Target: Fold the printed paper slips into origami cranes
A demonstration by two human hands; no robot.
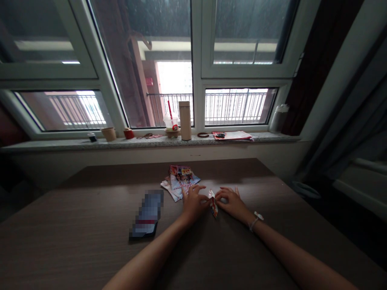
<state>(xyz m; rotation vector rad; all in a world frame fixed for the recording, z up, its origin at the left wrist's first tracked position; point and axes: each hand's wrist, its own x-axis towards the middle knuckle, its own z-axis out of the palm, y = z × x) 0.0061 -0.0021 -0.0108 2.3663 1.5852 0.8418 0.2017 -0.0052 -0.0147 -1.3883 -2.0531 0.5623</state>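
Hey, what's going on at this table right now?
A person at a brown table is working a small folded piece of printed paper. The left hand and right hand pinch it from either side, low on the tabletop. A stack of printed sheets lies just beyond, and a dark phone lies to the left.

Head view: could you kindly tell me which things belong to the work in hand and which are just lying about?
In hand: folded paper piece, pinched by left hand and right hand; probably the printed paper stack.
Lying about: phone, flask, straw cup, red folder.
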